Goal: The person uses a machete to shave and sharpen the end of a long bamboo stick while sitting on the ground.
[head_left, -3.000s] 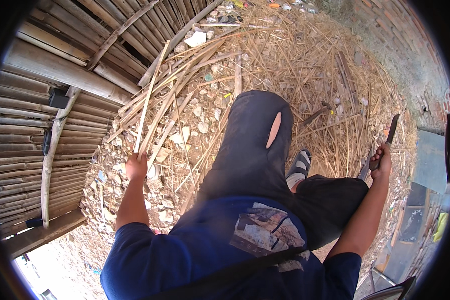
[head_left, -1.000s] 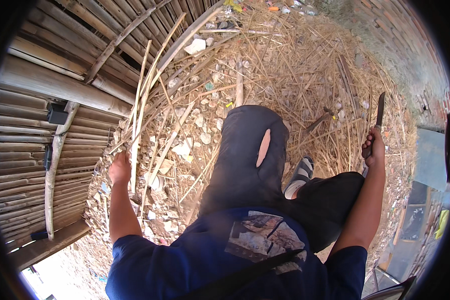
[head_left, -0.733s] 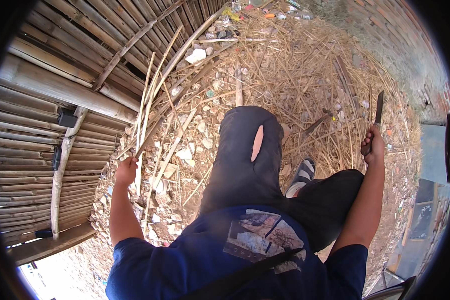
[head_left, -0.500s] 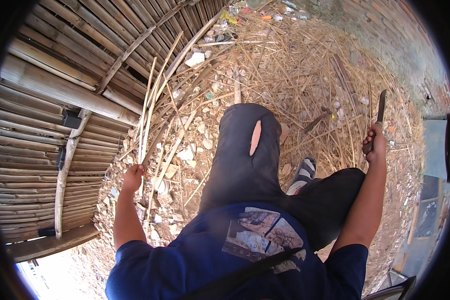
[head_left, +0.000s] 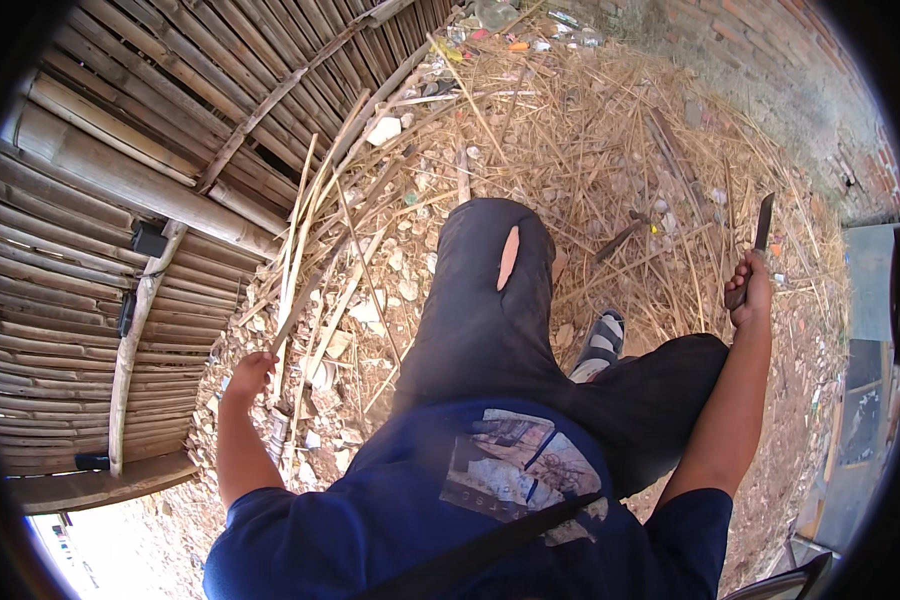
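Bamboo strips [head_left: 305,255], thin, long and pale, are leaning in a loose bundle against the bamboo wall [head_left: 120,200] on my left, their lower ends down among the rubble by my left hand [head_left: 250,372]. I am closing that hand around the bottom of one or two of the strips; the fingers are curling in, though from up here I cannot tell exactly how many strips I am gripping. The tops of the strips are fanning out and reaching up toward the slanted pole [head_left: 270,100] that is crossing the wall.

I am holding my right hand [head_left: 750,290] out to the side, well apart from the bundle, and wrapping it tight in a full fist around the handle of a knife [head_left: 760,235]. The dark blade is pointing up and away from me, above the dry straw [head_left: 610,130] that is covering the ground.

I am standing with my left leg bent forward, the dark trousers [head_left: 480,310] showing a torn slit at the knee, and my sandalled foot [head_left: 598,345] is resting on the stony ground between my two hands. A brick wall [head_left: 770,60] is running along the far right edge, and a pale stone [head_left: 383,130] is lying near the foot of the bamboo wall, just beside the upper ends of the strips.
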Available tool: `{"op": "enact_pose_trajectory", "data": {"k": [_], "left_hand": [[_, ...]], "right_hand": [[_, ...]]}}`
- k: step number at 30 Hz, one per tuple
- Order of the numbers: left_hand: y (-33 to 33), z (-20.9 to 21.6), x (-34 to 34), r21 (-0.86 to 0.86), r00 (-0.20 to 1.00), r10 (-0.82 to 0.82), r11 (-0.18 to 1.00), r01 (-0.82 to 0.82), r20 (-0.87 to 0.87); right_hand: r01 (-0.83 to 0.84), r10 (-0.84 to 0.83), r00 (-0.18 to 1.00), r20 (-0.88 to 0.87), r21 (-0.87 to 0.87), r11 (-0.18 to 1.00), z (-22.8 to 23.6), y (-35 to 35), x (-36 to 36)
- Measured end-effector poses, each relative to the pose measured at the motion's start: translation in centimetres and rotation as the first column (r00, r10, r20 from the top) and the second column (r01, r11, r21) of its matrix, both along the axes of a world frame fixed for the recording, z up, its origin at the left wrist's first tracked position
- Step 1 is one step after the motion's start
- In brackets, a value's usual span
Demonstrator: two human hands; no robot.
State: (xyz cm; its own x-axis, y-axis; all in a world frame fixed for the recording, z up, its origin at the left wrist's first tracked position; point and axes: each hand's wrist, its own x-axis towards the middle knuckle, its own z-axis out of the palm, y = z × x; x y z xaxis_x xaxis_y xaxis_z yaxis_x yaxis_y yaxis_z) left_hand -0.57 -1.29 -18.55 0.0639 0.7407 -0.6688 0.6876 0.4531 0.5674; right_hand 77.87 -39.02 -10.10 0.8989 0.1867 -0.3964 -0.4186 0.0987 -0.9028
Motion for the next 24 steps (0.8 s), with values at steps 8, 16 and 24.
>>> {"op": "enact_pose_trajectory", "data": {"k": [8, 16, 24], "left_hand": [[-1.9, -1.9, -1.2, 0.185, 0.985, 0.105, 0.974, -0.13, 0.138], [-3.3, -1.2, 2.4, 0.097, 0.966, 0.126, 0.984, -0.151, 0.224], [-2.7, -2.7, 4.2, 0.319, 0.994, -0.031, 0.948, -0.003, 0.102]], "right_hand": [[-0.004, 0.004, 1.0, 0.01, 0.063, 0.998, -0.3, -0.6, 0.1], [-0.004, 0.003, 1.0, 0.009, 0.049, 0.999, -0.3, -1.1, 0.0], [0.0, 0.001, 1.0, -0.01, 0.043, 0.999, -0.6, -1.4, 0.3]]}}
